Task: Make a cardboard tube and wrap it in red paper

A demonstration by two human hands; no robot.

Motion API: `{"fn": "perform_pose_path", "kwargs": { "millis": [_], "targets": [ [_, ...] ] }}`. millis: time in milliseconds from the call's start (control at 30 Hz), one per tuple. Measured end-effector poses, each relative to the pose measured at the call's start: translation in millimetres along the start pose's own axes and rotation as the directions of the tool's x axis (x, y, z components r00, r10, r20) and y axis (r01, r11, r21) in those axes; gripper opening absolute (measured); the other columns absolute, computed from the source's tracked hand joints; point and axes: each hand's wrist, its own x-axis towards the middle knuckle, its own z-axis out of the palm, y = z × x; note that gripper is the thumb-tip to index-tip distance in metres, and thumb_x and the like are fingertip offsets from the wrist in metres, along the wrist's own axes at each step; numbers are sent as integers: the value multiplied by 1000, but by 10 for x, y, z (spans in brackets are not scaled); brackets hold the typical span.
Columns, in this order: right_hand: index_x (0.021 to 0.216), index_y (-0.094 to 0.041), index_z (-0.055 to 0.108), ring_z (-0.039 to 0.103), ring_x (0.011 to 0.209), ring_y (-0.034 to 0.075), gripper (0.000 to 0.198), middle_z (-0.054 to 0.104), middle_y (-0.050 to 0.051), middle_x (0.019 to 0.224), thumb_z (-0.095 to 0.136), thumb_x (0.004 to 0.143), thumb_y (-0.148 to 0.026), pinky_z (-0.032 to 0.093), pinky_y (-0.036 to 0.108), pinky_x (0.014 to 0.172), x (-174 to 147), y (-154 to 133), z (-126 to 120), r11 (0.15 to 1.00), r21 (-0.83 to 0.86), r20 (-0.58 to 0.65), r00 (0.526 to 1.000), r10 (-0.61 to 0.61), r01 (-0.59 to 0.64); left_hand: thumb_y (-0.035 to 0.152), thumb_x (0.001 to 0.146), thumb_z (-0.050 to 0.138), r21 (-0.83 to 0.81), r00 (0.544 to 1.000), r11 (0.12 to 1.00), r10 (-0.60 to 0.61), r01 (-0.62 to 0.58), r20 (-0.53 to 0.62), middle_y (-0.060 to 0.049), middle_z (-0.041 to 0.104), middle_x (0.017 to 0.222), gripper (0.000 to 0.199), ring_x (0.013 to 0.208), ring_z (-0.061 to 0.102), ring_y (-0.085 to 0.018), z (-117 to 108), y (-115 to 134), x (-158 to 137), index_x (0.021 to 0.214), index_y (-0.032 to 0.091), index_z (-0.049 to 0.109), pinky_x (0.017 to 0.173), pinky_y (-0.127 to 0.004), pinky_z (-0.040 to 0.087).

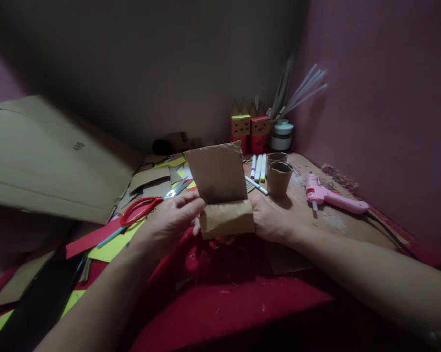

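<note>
A folded piece of brown cardboard [228,219] is held up in the middle of the head view, its back panel standing upright and its lower front part facing me. My left hand [182,212] grips its left edge, the thumb near the fold. On the opposite side, my right hand [270,218] holds the right edge, with its fingers partly hidden behind and under the cardboard. Red-handled scissors [142,209] lie just left of my left hand. Beyond my right hand stand two cardboard cups [279,180].
A pink glue gun [336,199] with a cord lies at the right. Several markers [257,168] lie behind the cardboard. Red box figures with faces [240,129] and a lidded jar [282,134] stand at the back. A large cardboard sheet [55,156] leans at the left, near coloured paper [110,252].
</note>
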Motion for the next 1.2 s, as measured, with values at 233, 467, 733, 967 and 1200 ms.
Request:
{"fn": "perform_pose_path", "kwargs": {
  "millis": [233,467,733,967,1200],
  "targets": [
    [85,-18,72,53,41,13,16,55,-1,43,63,76,-27,44,25,42,0,-141,53,997,-32,-59,996,67,-69,25,75,68,-63,993,998,-12,20,120,-8,72,91,28,73,67,-20,127,48,-84,102,18,70,61,-27,52],
    [89,-13,70,61,51,16,26,64,2,53,63,75,-35,53,29,54,77,166,11,993,77,71,994,80,-86,20,76,67,-153,984,987,-23,50,175,-9,73,89,29,72,67,-18,136,-11,-57,104,16,70,64,-26,52],
    [93,-16,70,63,54,16,27,68,2,63,67,73,-34,52,27,53,111,428,-88,963,257,147,988,45,-83,25,78,65,-52,982,997,73,-65,173,-7,71,106,32,95,64,-23,141,-50,-104,110,20,68,84,-33,48],
    [96,-16,70,63,57,17,27,68,2,63,70,70,-22,51,29,58,132,446,-166,977,168,164,981,103,-131,25,70,73,-37,978,999,-26,35,208,-8,73,87,29,78,67,-22,94,-76,-100,98,16,72,78,-34,49],
    [108,-13,64,67,77,19,45,72,6,85,72,64,-13,51,29,71,147,448,-173,873,427,291,950,113,-235,28,78,67,-136,994,986,106,-101,32,-8,73,92,21,82,67,-21,118,-116,-59,95,16,72,80,-33,50]
  ]
}}
